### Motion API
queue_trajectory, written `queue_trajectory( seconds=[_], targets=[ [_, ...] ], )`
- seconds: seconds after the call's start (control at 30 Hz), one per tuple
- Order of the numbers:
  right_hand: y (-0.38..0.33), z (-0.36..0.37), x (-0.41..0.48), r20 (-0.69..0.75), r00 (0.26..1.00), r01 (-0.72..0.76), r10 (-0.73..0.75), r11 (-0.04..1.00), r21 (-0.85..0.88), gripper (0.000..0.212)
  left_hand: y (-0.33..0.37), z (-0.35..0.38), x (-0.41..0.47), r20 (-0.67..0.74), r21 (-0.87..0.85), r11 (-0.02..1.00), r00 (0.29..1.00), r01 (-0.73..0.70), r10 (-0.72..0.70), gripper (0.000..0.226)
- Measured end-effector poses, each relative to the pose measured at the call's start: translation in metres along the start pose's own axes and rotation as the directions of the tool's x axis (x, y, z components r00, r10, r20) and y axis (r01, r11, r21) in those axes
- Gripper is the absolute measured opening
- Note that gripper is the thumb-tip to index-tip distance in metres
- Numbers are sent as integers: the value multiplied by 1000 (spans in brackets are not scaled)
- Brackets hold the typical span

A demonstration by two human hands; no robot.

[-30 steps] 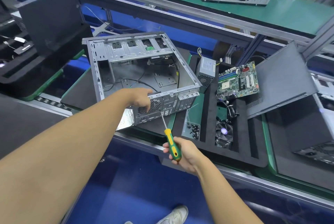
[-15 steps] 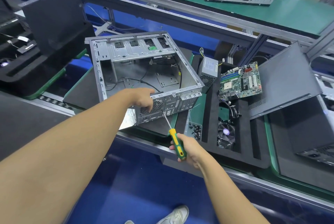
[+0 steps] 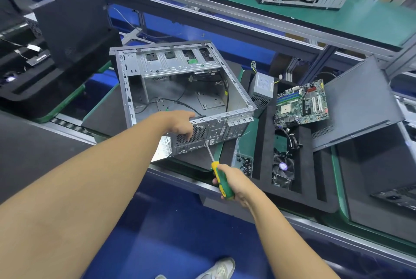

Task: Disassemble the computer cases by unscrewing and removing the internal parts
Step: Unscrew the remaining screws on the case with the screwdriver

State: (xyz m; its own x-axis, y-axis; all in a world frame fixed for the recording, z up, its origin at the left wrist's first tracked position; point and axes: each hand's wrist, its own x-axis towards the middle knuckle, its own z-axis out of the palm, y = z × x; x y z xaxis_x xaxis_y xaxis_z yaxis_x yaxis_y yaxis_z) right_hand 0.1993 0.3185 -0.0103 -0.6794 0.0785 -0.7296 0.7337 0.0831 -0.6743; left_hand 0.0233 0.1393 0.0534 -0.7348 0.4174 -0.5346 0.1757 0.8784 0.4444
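Computer case [image 3: 175,64] is lying open side up on the conveyor, mostly gutted. Left hand [image 3: 180,122] is gripping its rear rim, fingers curling down over the fan grille [image 3: 198,135]. Right hand [image 3: 235,183] is clenching the screwdriver [image 3: 221,182], tip touching the rear panel beside the grille. Risk: the shaft is coming in slanted, so the tip is likely slipping off and jabbing the nearby left fingers. A freed screw could drop inside.

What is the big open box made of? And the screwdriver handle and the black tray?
The computer case looks like bare grey sheet metal, with stamped slots and folded edges. The screwdriver handle looks like green-and-yellow plastic, maybe rubbery. The black tray looks like matte foam, with cut-out pockets.
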Motion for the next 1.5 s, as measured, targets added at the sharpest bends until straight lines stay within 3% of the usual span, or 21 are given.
queue_trajectory(
  seconds=[0.1, 0.2, 0.3, 0.43, 0.5, 0.6, 0.7, 0.87, 0.9, 0.93, 0.97, 1.0, 1.03, 1.07, 1.13, 1.2, 1.23, 1.27, 1.33, 1.4, 1.5],
  targets=[
    [2, -1, 1, 13, 1000, -13, 13, 1000, -8, 31, 0, 0, 0, 2, -14, 1000, 1000, 1, -1, 94],
    [8, -1, 3, -42, 992, 111, -116, 989, -100, 16, -1, 0, 0, 9, -21, 1000, 1000, 0, 0, 91],
    [11, 3, 5, -46, 987, 158, -157, 987, 16, 27, -1, 1, 1, 9, -23, 1000, 1000, -5, 6, 92],
    [10, 7, 3, -73, 985, 151, -157, 985, -82, 33, -2, 0, 1, 10, -13, 1000, 1000, -17, 17, 95],
    [7, 8, 3, -65, 992, 108, -111, 993, -43, 33, -2, 0, 1, 1, -12, 1000, 1000, -15, 15, 93],
    [3, 9, 4, -38, 999, 21, -18, 996, 82, 35, -3, 2, -1, -22, -8, 1000, 999, -31, 30, 77],
    [6, 9, 6, -42, 998, 38, -35, 998, 57, 32, -5, 3, -1, -83, -5, 996, 993, -86, 86, 37],
    [11, 10, 6, -58, 990, 132, -129, 990, 46, 28, -2, 5, -15, -180, -42, 993, 978, -112, 102, 53],
    [12, 10, 6, -65, 988, 141, -138, 989, 50, 28, 0, 8, -20, -291, -47, 986, 946, -162, 142, 50],
    [12, 10, 7, -75, 987, 149, -145, 988, 42, 28, 3, 12, -26, -456, -11, 967, 862, -253, 221, 38],
    [13, 11, 7, -86, 985, 155, -152, 988, 27, 27, 6, 18, -33, -617, 76, 929, 714, -363, 330, 24],
    [13, 11, 7, -92, 983, 159, -157, 987, 17, 26, 10, 26, -41, -710, 175, 878, 561, -445, 426, 15],
    [13, 11, 7, -95, 983, 160, -158, 987, 14, 25, 14, 37, -47, -740, 232, 830, 462, -506, 489, 10],
    [13, 12, 7, -96, 983, 159, -157, 987, 17, 25, 18, 50, -52, -739, 223, 810, 448, -542, 503, 7],
    [11, 13, 5, -104, 982, 161, -158, 987, 20, 23, 23, 80, -55, -737, 20, 860, 573, -510, 357, 9],
    [9, 14, 4, -120, 980, 165, -162, 986, 19, 20, 24, 105, -51, -643, -375, 878, 766, -298, -15, 10],
    [8, 15, 4, -124, 979, 166, -162, 986, 17, 20, 25, 115, -47, -491, -612, 776, 842, -151, -224, 11],
    [7, 15, 4, -127, 978, 167, -164, 986, 15, 19, 26, 123, -42, -294, -805, 593, 883, -22, -366, 16],
    [7, 14, 3, -126, 978, 168, -165, 986, 10, 19, 28, 131, -31, -16, -970, 223, 899, 91, -438, 23],
    [8, 13, 2, -123, 979, 168, -165, 986, 15, 19, 28, 134, -21, 29, -998, 42, 898, 53, -440, 26],
    [6, 12, 0, -112, 980, 168, -165, 986, 19, 19, 33, 130, -9, 28, -993, -118, 902, -25, -431, 30]
  ],
)
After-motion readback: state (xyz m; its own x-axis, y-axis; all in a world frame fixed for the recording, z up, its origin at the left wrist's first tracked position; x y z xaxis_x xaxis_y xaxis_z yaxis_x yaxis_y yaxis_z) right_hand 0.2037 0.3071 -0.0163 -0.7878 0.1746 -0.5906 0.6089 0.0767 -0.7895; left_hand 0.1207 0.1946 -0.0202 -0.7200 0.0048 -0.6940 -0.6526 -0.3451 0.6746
